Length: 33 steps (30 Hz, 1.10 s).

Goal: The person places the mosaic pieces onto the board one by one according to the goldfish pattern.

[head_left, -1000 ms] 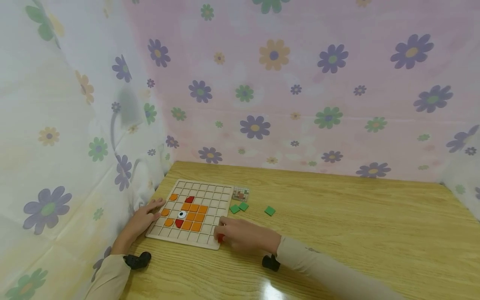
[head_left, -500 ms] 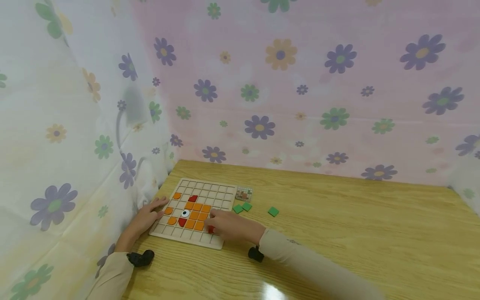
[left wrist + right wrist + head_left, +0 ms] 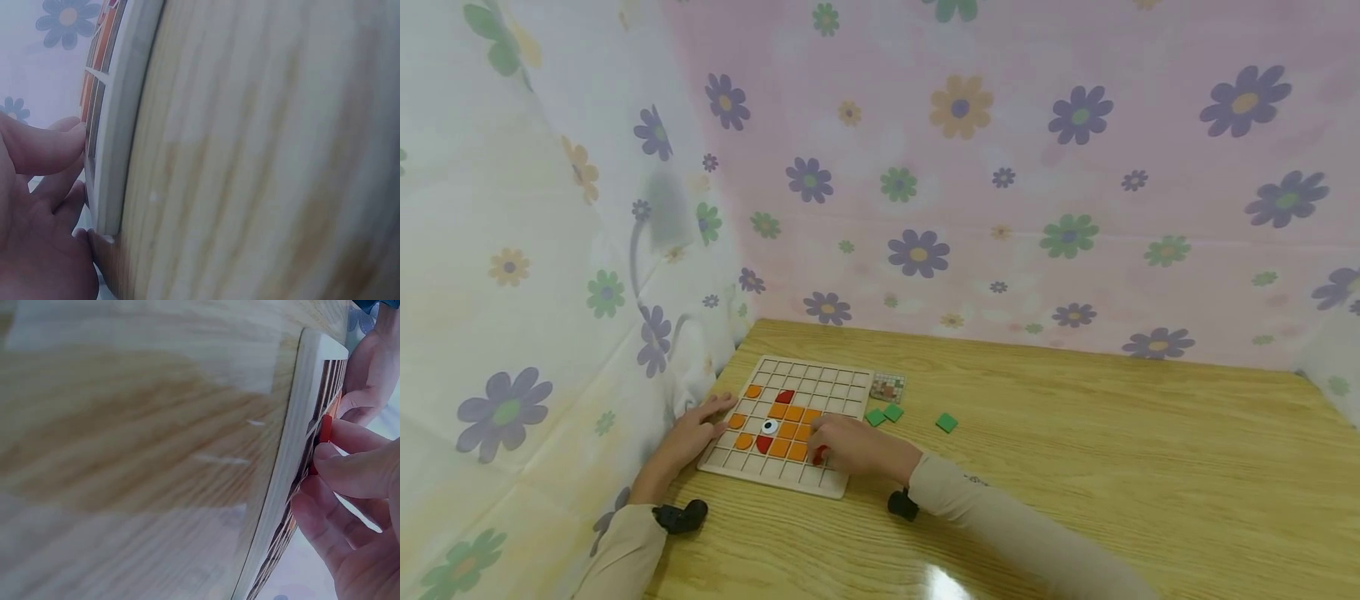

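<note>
A wooden grid board (image 3: 833,374) lies on the table. On it are a block of orange square tiles (image 3: 787,432), rounded orange pieces (image 3: 744,442), a round eye piece (image 3: 770,426) and red curved pieces (image 3: 785,396). My right hand (image 3: 857,446) pinches a red tile (image 3: 325,428) between thumb and finger, low over the board's grid, at the right of the lowest orange row. Whether that tile is fully down in its cell, I cannot tell. My left hand (image 3: 688,433) rests with extended fingers at the board's left edge, its thumb (image 3: 50,147) touching the rim.
Several green square tiles (image 3: 947,423) lie on the table (image 3: 1075,467) to the right of the board. A small pattern card (image 3: 888,387) sits against the board's upper right side. Flowered cloth walls (image 3: 917,167) stand behind and at the left.
My right hand has carried the red tile leftward from the board's right edge to beside the orange tiles. The left hand keeps its place on the board, and the head view has shifted slightly.
</note>
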{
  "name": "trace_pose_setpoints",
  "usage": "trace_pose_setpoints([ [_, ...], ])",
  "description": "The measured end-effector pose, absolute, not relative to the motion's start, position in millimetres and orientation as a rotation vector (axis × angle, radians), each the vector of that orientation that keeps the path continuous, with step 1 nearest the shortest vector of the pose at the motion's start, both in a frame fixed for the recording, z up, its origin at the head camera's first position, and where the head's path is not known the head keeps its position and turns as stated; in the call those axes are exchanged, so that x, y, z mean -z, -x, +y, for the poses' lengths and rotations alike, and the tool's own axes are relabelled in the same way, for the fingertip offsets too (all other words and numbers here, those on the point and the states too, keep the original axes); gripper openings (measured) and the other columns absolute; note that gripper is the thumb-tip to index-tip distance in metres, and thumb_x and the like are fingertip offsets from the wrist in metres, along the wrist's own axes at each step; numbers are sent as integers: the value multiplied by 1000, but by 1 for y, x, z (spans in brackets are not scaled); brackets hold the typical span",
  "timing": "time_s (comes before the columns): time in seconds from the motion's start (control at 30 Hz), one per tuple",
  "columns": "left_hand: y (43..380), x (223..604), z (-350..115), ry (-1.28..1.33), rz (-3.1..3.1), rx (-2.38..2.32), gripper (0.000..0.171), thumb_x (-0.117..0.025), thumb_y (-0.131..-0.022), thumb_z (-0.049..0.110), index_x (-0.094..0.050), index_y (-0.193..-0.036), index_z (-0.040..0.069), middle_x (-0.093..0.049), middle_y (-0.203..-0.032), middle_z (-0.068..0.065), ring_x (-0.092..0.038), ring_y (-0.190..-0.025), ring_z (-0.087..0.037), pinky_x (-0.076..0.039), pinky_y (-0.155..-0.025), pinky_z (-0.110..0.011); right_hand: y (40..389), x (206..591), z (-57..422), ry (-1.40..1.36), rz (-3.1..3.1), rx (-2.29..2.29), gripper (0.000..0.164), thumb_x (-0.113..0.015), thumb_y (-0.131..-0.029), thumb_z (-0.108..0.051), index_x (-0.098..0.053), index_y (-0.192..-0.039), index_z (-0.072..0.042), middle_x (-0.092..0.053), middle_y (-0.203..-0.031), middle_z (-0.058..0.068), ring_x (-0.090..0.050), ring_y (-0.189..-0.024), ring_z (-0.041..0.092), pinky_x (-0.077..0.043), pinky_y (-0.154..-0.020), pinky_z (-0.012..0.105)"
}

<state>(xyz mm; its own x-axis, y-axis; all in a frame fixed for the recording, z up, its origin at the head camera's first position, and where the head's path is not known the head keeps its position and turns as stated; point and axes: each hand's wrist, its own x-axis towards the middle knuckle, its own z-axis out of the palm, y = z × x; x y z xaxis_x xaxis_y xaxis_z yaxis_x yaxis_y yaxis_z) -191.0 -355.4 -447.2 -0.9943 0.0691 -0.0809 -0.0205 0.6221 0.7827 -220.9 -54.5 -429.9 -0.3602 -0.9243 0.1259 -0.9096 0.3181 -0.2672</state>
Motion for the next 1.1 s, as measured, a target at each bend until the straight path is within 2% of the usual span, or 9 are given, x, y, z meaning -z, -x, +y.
trace_pose_setpoints([
  [0.27,192,448,-355,-35,2726,-1324,49,-49,-98,13,-38,-144,1,-24,-153,-18,-6,-142,-38,-9,-109,-60,218,432,-55,1653,2542,443,18,-62,-90,-5,-73,-98,-17,-59,-94,-3,-51,-83,6,-43,-74,15],
  [0.43,191,448,-355,-38,2734,-1317,49,-49,-98,13,-38,-144,1,-24,-152,-19,-6,-142,-39,-10,-109,-60,216,433,-57,1633,2563,421,17,-61,-90,-6,-73,-97,-17,-56,-89,-4,-46,-77,6,-41,-70,16],
  [0.73,192,447,-354,-35,2736,-1315,49,-49,-98,12,-38,-144,1,-24,-152,-19,-7,-142,-39,-10,-109,-60,210,432,-59,1541,2648,444,14,-63,-90,-8,-73,-97,-15,-57,-86,-4,-46,-73,6,-39,-63,14],
  [0.97,192,448,-355,-17,2736,-1301,50,-50,-98,16,-38,-145,3,-23,-153,-17,-7,-142,-38,-10,-109,-60,210,433,-62,1466,2661,543,12,-66,-87,-5,-74,-93,-12,-65,-89,-3,-58,-84,7,-47,-72,15],
  [1.1,192,448,-355,-15,2725,-1314,50,-50,-98,16,-38,-145,3,-23,-153,-17,-6,-142,-37,-10,-109,-60,210,432,-62,1412,2653,613,11,-66,-87,-4,-75,-89,-10,-69,-87,-1,-59,-84,8,-47,-71,15],
])
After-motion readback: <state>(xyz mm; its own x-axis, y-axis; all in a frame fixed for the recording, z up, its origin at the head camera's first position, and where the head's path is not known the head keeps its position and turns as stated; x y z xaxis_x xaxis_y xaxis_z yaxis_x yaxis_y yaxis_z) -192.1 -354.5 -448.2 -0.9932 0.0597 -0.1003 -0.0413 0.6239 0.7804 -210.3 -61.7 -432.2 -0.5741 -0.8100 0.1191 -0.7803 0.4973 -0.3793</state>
